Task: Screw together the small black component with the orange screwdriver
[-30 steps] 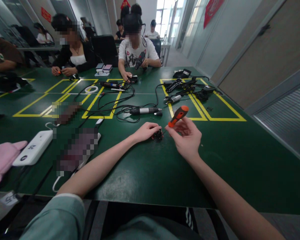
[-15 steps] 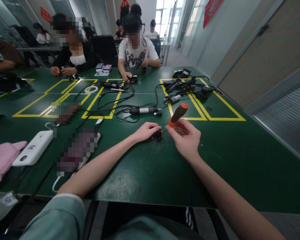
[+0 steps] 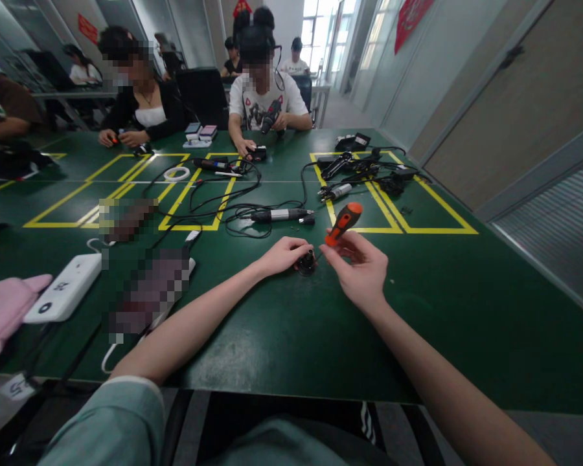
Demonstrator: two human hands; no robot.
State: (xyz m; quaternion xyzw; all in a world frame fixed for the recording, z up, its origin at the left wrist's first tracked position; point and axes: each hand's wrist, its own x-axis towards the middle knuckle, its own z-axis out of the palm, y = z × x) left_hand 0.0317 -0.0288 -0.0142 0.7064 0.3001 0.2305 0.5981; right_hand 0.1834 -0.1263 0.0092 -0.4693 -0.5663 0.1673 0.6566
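My left hand (image 3: 285, 255) is closed on a small round black part (image 3: 306, 264), holding it down on the green table (image 3: 252, 343). What the part belongs to I cannot make out. Between the thumb and fingers of my right hand (image 3: 362, 266) is a screwdriver (image 3: 344, 223) with an orange and black handle. Its handle tilts up and to the right, while the thin shaft points down-left toward the black part. Whether the tip touches the part is too small to tell.
Beyond my hands lies a grey and black pen-shaped power tool (image 3: 279, 215) with looping cables. More cables and tools (image 3: 350, 169) crowd the back right. A white power bank-like box (image 3: 65, 288) and a blurred phone (image 3: 150, 291) are at left. Co-workers sit opposite.
The screwdriver has turned about its shaft in my right hand, showing more orange on its handle. My right hand has shifted slightly left; the left hand stays on the black part.
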